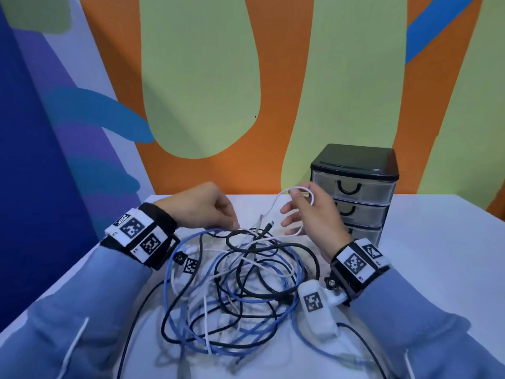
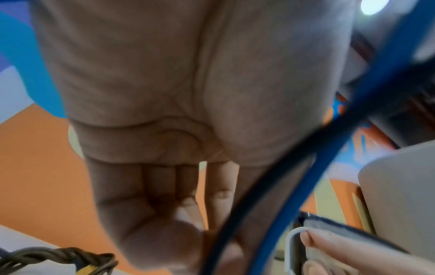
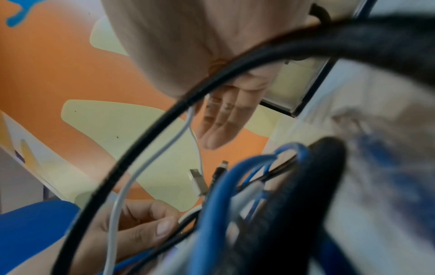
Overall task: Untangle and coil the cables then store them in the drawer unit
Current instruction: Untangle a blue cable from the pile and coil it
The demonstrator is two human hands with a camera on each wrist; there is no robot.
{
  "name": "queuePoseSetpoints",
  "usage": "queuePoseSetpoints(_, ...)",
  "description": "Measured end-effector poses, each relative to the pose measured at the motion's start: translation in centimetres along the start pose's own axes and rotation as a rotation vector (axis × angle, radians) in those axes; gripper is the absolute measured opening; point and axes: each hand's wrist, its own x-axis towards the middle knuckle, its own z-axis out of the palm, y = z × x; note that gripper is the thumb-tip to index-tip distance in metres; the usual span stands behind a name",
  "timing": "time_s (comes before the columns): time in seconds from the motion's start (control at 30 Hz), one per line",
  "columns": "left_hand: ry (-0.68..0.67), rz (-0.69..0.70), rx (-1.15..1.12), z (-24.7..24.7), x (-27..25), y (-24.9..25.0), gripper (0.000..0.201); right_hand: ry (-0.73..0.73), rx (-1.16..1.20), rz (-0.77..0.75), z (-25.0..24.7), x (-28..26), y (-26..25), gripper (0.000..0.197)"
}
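The right hand (image 1: 308, 214) pinches a loop of thin white cable (image 1: 284, 193) between thumb and forefinger, its other fingers spread loosely. The left hand (image 1: 203, 207) pinches a strand at the far edge of the tangle (image 1: 235, 283), fingers curled down. Blue, black and white cables lie knotted on the white table (image 1: 437, 269). They look light, limp and springy; best held near a plug end. The 3-drawer unit (image 1: 355, 187) stands closed behind the right hand.
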Motion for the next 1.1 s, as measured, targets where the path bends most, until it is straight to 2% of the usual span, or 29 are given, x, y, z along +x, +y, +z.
queuePoseSetpoints(0.07,0.031,0.01,-0.054,0.0,-0.2,-0.1,0.02,0.011,0.057,-0.027,0.1,-0.1,-0.2,0.02)
queuePoseSetpoints(0.13,-0.046,0.005,-0.03,0.2,-0.5,-0.5,0.031,0.015,0.074,-0.028,0.3,0.0,-0.3,0.02)
queuePoseSetpoints(0.2,-0.132,-0.03,0.038,0.4,-0.7,-0.9,0.028,0.006,0.052,-0.019,0.2,0.1,-0.1,0.015)
queuePoseSetpoints(0.27,-0.118,-0.056,0.072,0.5,-0.8,-1.4,0.02,-0.018,-0.01,0.004,0.0,0.2,0.1,0.013)
queuePoseSetpoints(0.3,-0.087,-0.054,0.074,0.5,-0.8,-1.6,0.017,-0.039,-0.074,0.011,0.0,0.2,0.3,0.017)
queuePoseSetpoints(0.43,0.086,0.068,-0.086,0.4,-1.1,-2.0,0.016,-0.207,-0.371,0.011,0.0,0.1,0.7,0.044)
queuePoseSetpoints(0.53,0.277,0.175,-0.356,0.5,-1.4,-1.9,0.021,-0.305,-0.365,0.124,-0.1,0.1,1.2,0.073)
queuePoseSetpoints(0.6,0.394,0.226,-0.497,0.8,-1.4,-1.8,0.022,-0.335,-0.305,0.166,-0.4,0.3,1.7,0.081)
queuePoseSetpoints(0.7,0.602,0.28,-0.623,0.8,-1.0,-1.9,0.019,-0.34,-0.177,0.116,-0.5,0.2,1.3,0.081)
queuePoseSetpoints(0.83,0.943,0.352,-0.742,-0.1,-0.4,-2.7,0.017,-0.201,0.117,-0.002,-0.7,0.4,0.2,0.075)
queuePoseSetpoints(0.9,1.061,0.379,-0.744,-0.3,-0.3,-2.9,0.018,-0.172,0.199,-0.033,-0.6,0.4,-0.3,0.077)
queuePoseSetpoints(1.0,1.156,0.399,-0.751,-0.5,-0.2,-3.1,0.016,-0.143,0.254,-0.007,-0.6,0.4,-0.9,0.078)
queuePoseSetpoints(1.1,1.086,0.423,-0.837,-0.5,0.0,-3.5,0.016,-0.172,0.198,0.047,-1.0,0.4,-0.9,0.047)
